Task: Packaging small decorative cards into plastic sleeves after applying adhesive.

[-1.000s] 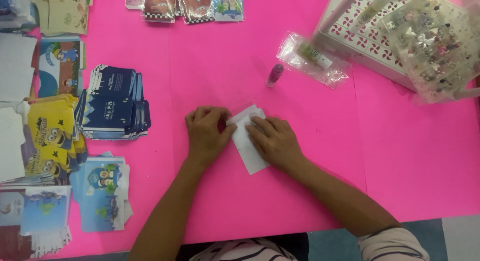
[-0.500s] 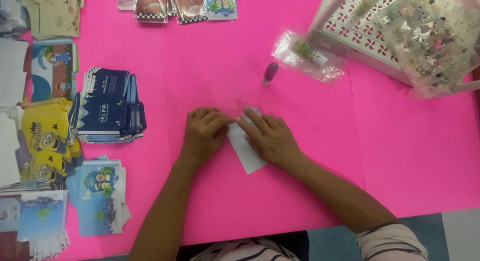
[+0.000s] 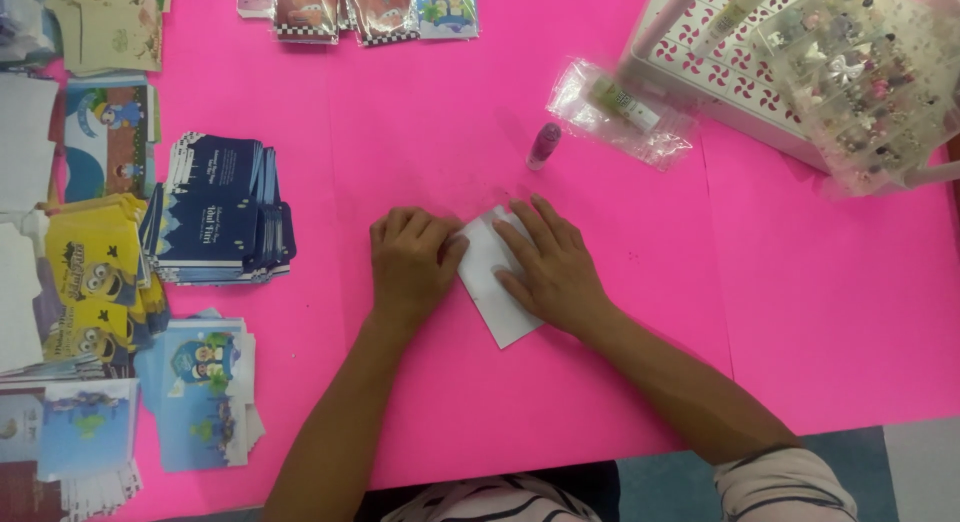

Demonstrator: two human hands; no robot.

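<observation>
Bare pink table (image 3: 800, 312) rightward — glue stick (image 3: 543, 145) ahead

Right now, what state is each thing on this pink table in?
White paper piece: flat on the table, pressed under both hands.
Left hand: fingers curled, on the paper's left edge.
Right hand: flat, fingers spread on the paper.
Purple glue stick: upright, capped.
Clear plastic bag: lying flat, holding a tube.
Dark blue envelopes: stacked, slightly fanned.
White basket: holding a clear compartment box.
</observation>
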